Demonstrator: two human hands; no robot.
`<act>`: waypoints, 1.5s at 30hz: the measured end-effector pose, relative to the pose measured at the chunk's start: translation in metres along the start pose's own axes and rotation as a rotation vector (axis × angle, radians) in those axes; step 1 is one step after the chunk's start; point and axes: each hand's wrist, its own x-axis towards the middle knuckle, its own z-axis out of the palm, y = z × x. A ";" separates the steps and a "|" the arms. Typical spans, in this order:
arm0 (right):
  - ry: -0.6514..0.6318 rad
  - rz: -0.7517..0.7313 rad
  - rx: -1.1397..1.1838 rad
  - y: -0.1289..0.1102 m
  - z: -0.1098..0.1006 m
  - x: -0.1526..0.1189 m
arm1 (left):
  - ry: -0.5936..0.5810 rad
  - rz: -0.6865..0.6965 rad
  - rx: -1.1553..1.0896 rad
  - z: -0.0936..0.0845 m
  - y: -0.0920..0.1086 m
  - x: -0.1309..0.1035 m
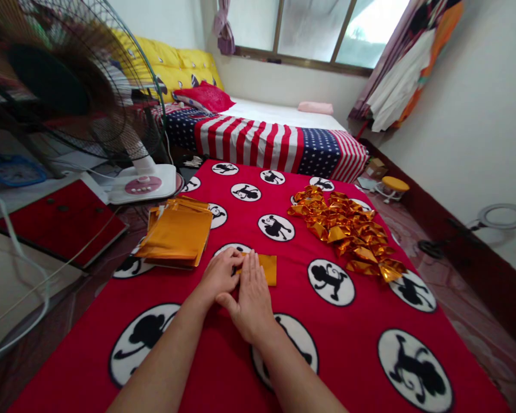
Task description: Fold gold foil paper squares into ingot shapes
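Note:
A small folded sheet of gold foil paper (270,269) lies on the red cloth (284,350), partly covered by my hands. My right hand (254,298) rests flat across it, fingers straight and side by side, thumb out to the left. At the paper's left end my left hand (219,274) has its fingers bent and closed on the edge; the fingertips are partly hidden. A stack of flat gold foil sheets (176,229) sits to the left of my hands. Over on the right lies a heap of folded gold foil pieces (346,229).
An electric fan (144,178) stands at the left with its blades blurred. Beside it is a red panel (60,221). Behind the cloth is a bed (258,143) with a striped and starred cover. A yellow stool (394,183) and a ring light (503,215) stand at the right.

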 end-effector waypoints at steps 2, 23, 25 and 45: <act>-0.011 0.030 -0.074 0.012 -0.003 -0.004 | 0.011 -0.016 -0.009 0.000 0.000 -0.001; -0.025 0.027 -0.276 0.040 -0.013 -0.015 | -0.200 0.190 -0.021 0.039 0.060 0.001; 0.004 0.021 -0.265 0.042 -0.013 -0.015 | -0.180 0.174 0.030 0.039 0.053 0.002; 0.013 0.121 -0.146 0.037 -0.025 -0.012 | 0.054 -0.090 0.496 0.017 0.007 -0.005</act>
